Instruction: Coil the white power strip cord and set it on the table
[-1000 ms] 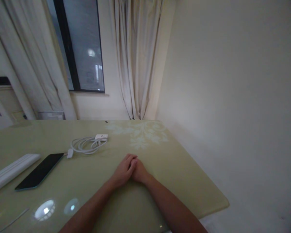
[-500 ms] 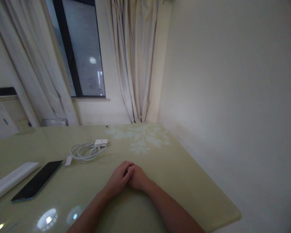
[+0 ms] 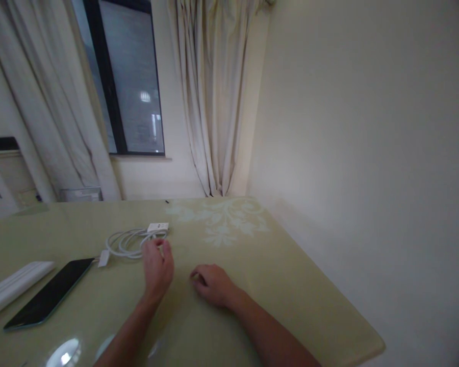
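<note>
My left hand (image 3: 157, 267) reaches forward over the pale green table (image 3: 275, 275), fingers loosely apart, its tips close to the coiled white cable (image 3: 126, 241). Whether it touches the cable I cannot tell. The cable ends in a small white plug block (image 3: 158, 227) at the far side and a white connector (image 3: 103, 258) beside the dark phone (image 3: 49, 298). My right hand (image 3: 212, 283) rests on the table with fingers curled under, nothing visible in it.
A long white bar-shaped object (image 3: 11, 288) lies left of the phone. The table has a white leaf pattern (image 3: 222, 224) at the far corner. Curtains (image 3: 214, 97) and a dark window (image 3: 126, 81) stand behind; a bare wall runs along the right.
My hands were clasped together on the table. They have separated: the left hand moved forward and left toward the cable, the right stays resting.
</note>
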Available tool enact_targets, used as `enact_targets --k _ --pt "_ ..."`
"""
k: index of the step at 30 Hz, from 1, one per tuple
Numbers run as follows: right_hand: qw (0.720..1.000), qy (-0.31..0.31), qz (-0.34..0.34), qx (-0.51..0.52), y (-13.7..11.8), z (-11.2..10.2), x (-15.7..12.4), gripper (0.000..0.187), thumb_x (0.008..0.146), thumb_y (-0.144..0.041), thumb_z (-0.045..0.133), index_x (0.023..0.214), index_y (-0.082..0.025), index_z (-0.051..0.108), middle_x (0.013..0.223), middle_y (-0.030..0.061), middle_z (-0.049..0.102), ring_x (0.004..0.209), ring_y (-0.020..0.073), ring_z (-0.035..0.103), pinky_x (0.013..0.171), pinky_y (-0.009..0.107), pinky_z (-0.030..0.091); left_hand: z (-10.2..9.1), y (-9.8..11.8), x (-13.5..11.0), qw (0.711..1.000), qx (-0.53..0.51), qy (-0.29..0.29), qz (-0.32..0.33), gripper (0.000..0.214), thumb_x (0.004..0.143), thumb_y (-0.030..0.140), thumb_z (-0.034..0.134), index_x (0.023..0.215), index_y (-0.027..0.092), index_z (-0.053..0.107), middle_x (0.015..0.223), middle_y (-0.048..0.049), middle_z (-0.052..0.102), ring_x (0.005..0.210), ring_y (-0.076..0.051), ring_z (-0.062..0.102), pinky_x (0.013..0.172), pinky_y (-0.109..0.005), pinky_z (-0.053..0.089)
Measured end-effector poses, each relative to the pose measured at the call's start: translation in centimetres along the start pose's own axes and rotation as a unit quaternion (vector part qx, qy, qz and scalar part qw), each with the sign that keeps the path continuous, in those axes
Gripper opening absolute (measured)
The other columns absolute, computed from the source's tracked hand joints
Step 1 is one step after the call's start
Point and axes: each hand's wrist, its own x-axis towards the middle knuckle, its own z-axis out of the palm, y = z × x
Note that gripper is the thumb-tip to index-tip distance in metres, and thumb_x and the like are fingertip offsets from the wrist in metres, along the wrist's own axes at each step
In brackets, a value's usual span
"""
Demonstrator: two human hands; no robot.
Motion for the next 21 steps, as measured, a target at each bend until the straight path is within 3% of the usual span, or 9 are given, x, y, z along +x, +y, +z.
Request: enact_targets --k 2,5,8,11,13,17,19,21 --pt "1.000 0.000 -0.007 0.002 0.0 -0.1 -0.2 0.029 0.092 -0.025 0.063 0.119 -0.023 0.075 0.091 0.0038 0.078 0.081 0.0183 0.067 0.081 0.028 0.046 -1.5 -2.5 2.0 0.992 0.096 0.063 -0.045 0.045 0.095 0.031 0.036 0.127 0.006 0.056 0.124 -0.0260 0.059 0.129 -0.041 0.052 0.112 -0.062 0.039" --pt "1.000 0.003 -0.020 0.003 0.1 0.0 -0.3 0.029 0.092 -0.025 0.065 0.120 -0.021 0.075 0.094 0.0045 0.077 0.083 0.0179 0.066 0.083 0.028 0.045 -3.2 -6.0 3.1 0.964 0.247 -0.053 -0.083 0.055 0.093 0.029 0.040 0.141 0.007 0.053 0.137 -0.0259 0.059 0.133 -0.043 0.052 0.110 -0.061 0.042" --pt "1.000 0.005 -0.021 0.014 0.0 -0.1 -0.4 0.028 0.092 -0.024 0.065 0.119 -0.021 0.075 0.091 0.0039 0.075 0.081 0.0171 0.064 0.083 0.028 0.045 -3.5 -7.8 2.9 0.937 0.300 -0.151 -0.094 0.054 0.092 0.038 0.044 0.134 0.008 0.062 0.143 -0.0266 0.059 0.140 -0.048 0.046 0.108 -0.065 0.042" --pt "0.999 0.015 -0.020 0.028 -0.1 -0.1 -0.4 0.026 0.091 -0.021 0.065 0.116 -0.020 0.076 0.091 0.0040 0.073 0.083 0.0171 0.063 0.083 0.028 0.045 -3.2 -7.9 2.9 0.930 0.311 -0.186 -0.056 0.050 0.090 0.036 0.044 0.121 0.005 0.069 0.130 -0.0291 0.065 0.134 -0.046 0.054 0.109 -0.059 0.043" --pt "0.998 0.032 -0.017 0.045 0.0 0.1 -0.3 0.026 0.090 -0.018 0.065 0.114 -0.018 0.076 0.095 0.0054 0.072 0.086 0.0172 0.063 0.083 0.028 0.046 -3.0 -7.6 3.1 0.932 0.301 -0.197 -0.033 0.042 0.091 0.029 0.040 0.109 0.009 0.072 0.116 -0.0254 0.071 0.120 -0.040 0.064 0.108 -0.052 0.044" --pt "0.988 0.098 0.025 0.118 0.7 0.5 0.4 0.023 0.091 -0.013 0.062 0.110 -0.016 0.075 0.102 0.0076 0.069 0.087 0.0157 0.062 0.085 0.028 0.049 -2.9 -6.8 3.1 0.944 0.264 -0.198 -0.029 0.036 0.095 0.023 0.033 0.091 0.020 0.069 0.097 -0.0148 0.075 0.095 -0.030 0.072 0.088 -0.040 0.052" --pt "0.971 0.143 0.065 0.179 1.3 0.6 0.9 0.019 0.093 -0.014 0.060 0.106 -0.016 0.074 0.101 0.0072 0.068 0.088 0.0159 0.062 0.088 0.030 0.050 -2.8 -6.1 2.8 0.949 0.253 -0.184 -0.036 0.033 0.098 0.030 0.033 0.094 0.021 0.065 0.092 -0.0129 0.076 0.086 -0.029 0.072 0.077 -0.037 0.051" --pt "0.933 0.177 0.123 0.287 1.9 0.6 1.5 0.015 0.095 -0.021 0.060 0.103 -0.017 0.073 0.095 0.0063 0.066 0.084 0.0166 0.062 0.083 0.031 0.053 -2.8 -5.2 2.3 0.958 0.227 -0.172 -0.040 0.028 0.098 0.038 0.038 0.094 0.022 0.061 0.084 -0.0098 0.074 0.076 -0.027 0.071 0.068 -0.034 0.047"
